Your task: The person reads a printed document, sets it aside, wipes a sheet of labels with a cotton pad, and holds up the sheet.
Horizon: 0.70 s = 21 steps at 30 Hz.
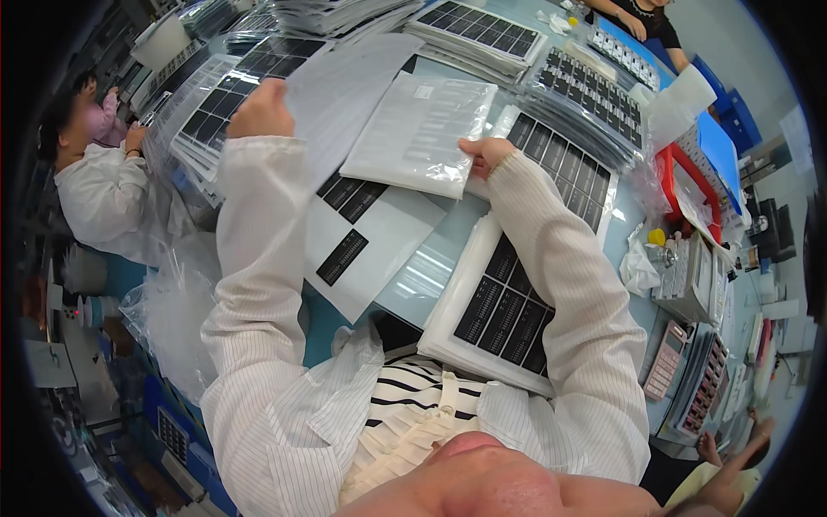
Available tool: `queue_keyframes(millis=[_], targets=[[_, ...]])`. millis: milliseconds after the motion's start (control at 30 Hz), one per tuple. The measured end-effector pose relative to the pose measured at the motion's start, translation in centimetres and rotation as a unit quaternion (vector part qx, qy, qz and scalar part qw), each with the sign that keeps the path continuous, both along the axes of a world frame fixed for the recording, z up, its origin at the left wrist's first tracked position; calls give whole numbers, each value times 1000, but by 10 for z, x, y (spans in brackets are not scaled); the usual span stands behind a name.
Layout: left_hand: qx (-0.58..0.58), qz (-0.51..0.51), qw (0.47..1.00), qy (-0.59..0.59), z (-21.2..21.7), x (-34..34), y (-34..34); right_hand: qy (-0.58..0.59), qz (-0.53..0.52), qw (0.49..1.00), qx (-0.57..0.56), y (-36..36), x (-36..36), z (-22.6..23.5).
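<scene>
My left hand (263,110) is closed at the left edge of a large whitish translucent sheet (340,90), which looks blurred and raised. With thumb on top, my right hand (489,157) grips the right edge of a flat clear plastic packet (418,133) of white sheets. That packet overlaps the translucent sheet. Below them lies a white sheet with black printed labels (342,257), one label apart from the rest. A stack of black label sheets (504,319) sits under my right forearm, and another label stack (560,168) lies beyond my right hand.
More stacked label sheets (478,34) line the far side. A red basket (689,185), a pink calculator (665,358) and a crumpled tissue (639,263) are at the right. Clear plastic bags (177,310) hang at the left, where a co-worker in white (108,194) sits.
</scene>
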<state>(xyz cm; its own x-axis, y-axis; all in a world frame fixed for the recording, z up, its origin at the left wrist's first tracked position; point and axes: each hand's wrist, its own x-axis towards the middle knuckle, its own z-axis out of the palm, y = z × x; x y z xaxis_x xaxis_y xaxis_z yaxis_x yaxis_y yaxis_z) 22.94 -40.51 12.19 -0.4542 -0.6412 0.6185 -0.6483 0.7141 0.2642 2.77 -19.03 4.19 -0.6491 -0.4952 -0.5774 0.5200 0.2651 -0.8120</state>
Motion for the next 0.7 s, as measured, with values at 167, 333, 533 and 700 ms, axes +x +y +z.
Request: queue_keyframes(millis=[167,333,533,700], targets=[[-81,-2,988,134,28,53,-10,-47,-46,996,-58,-14,4,-7],[-110,24,972,208,35,108,-7,40,-19,998,-43,-44,-11,-18],[68,-12,951,300,22,132,6,21,-83,995,-48,-78,-17,-29],[149,-86,892,417,26,127,15,200,72,970,114,-69,-46,-34]])
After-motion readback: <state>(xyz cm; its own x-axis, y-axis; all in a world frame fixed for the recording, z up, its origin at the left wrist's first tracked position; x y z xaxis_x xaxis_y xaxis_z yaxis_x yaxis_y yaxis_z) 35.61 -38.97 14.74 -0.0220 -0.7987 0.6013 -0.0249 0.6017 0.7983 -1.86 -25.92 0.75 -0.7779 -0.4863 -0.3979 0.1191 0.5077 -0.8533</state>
